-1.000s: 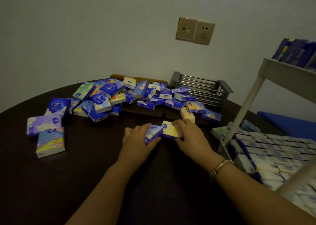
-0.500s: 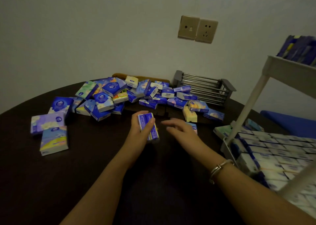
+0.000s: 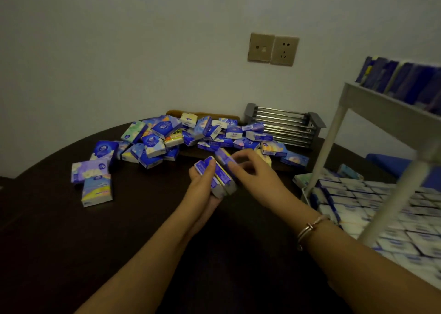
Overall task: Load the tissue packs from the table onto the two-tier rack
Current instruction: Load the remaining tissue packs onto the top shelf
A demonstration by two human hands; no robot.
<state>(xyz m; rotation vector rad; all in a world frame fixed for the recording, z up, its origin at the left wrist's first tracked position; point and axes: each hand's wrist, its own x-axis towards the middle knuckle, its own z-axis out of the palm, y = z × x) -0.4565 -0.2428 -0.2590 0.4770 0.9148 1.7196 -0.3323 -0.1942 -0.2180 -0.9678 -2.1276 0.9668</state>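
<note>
My white two-tier plastic rack [image 3: 391,115] already holds packs on both tiers; its lower one looks nearly full. A big heap of blue and purple tissue packs [image 3: 191,137] still waits on the dark round table [image 3: 119,230]. My left hand [image 3: 202,184] grips a small stack [image 3: 220,180]; my right hand [image 3: 253,172] pinches another pack [image 3: 223,156] against it.
</note>
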